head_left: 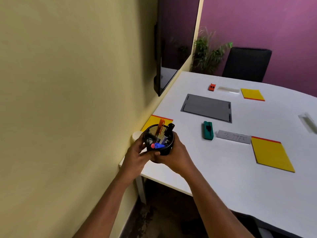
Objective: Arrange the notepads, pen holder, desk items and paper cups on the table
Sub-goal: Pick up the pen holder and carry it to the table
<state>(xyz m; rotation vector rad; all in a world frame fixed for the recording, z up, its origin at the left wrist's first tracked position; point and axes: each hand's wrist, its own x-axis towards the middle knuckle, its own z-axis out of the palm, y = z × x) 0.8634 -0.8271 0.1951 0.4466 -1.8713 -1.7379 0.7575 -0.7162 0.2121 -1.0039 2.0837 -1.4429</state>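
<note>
Pen holder (159, 143) clasped by left hand (135, 156) and right hand (176, 157) at tabletop's (223, 172) eight o'clock corner, unplaced; notepads (272, 155) look laid out.

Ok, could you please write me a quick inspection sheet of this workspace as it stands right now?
Surface: white table, notepads and small items spread over it.
Job's things: black mesh pen holder with pens, held over the table's near-left corner; near notepad, far notepad and wall-side notepad, all yellow and flat; paper cup by the wall, partly hidden.
Clutter: green desk item, orange desk item, grey sign strip, grey hatch set in the table.
Grippers: left hand and right hand both grip the pen holder.
Cables: nothing seen.
Surroundings: yellow wall, purple wall, dark screen, plant, black chair.
</note>
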